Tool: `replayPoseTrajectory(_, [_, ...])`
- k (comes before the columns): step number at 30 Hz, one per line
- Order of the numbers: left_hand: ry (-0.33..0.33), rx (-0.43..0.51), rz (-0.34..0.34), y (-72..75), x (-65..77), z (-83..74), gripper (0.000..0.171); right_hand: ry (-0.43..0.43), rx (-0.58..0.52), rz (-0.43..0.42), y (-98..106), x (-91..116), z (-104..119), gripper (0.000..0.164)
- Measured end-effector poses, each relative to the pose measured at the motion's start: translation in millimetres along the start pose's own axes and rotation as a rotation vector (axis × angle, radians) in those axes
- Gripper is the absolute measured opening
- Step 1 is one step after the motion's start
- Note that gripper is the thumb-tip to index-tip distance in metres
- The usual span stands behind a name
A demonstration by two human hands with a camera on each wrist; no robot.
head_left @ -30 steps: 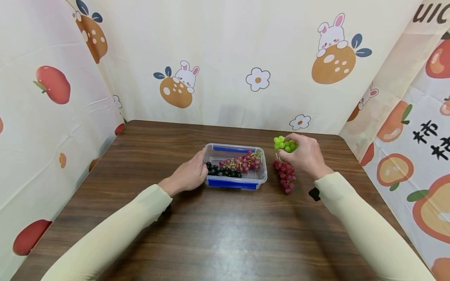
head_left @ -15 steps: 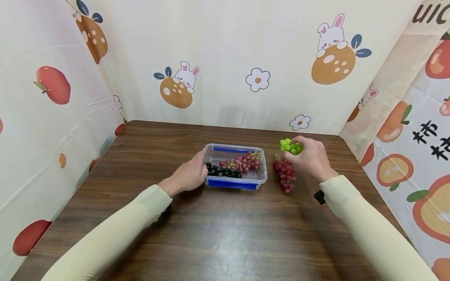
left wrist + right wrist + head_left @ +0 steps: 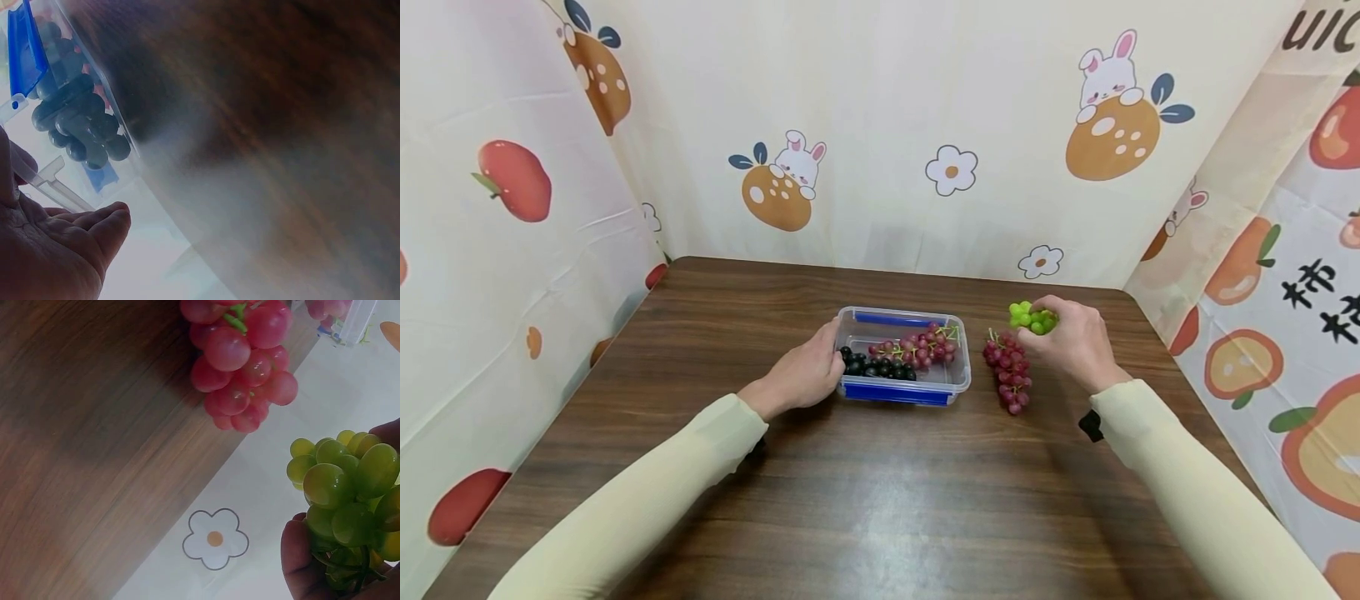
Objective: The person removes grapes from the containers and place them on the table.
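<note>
My left hand (image 3: 803, 371) grips the left end of a clear plastic container (image 3: 895, 392) with blue clips. Thumb and fingers lie on either side of its wall in the left wrist view. Inside are a bunch of black grapes (image 3: 878, 367) along the front and a bunch of red grapes (image 3: 925, 346) behind it. To the container's right, my right hand (image 3: 1071, 340) holds a small bunch of green grapes (image 3: 344, 487) between thumb and fingers, raised above the table. Another red grape bunch (image 3: 1009, 375) lies on the table just left of that hand.
Everything stands on a dark brown wooden table (image 3: 865, 500). A pale curtain (image 3: 880, 108) with fruit and rabbit prints hangs along its back edge, and printed cloths also close off the left and right sides.
The right hand has moved right and slightly down in the head view, carrying the green grapes. The left hand, the container and the red bunch on the table have stayed in place.
</note>
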State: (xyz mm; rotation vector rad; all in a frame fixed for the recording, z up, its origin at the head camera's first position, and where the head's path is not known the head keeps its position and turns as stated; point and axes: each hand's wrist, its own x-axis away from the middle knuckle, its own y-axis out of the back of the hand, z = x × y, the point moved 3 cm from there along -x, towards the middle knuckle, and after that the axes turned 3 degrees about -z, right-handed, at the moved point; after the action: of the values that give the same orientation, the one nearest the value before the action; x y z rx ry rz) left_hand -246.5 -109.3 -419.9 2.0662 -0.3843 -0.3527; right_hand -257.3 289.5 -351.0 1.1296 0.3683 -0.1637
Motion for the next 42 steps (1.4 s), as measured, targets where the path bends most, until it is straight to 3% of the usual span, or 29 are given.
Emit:
replayPoseTrajectory(28, [-0.010, -0.005, -0.004, 0.1, -0.1, 1.0, 0.067, -0.043, 0.074, 0.020, -5, 11, -29, 0.036])
replayPoseTrajectory(42, [-0.009, -0.006, -0.004, -0.1, -0.9, 1.8, 0.067, -0.081, 0.107, 0.111, -10, 15, -42, 0.038])
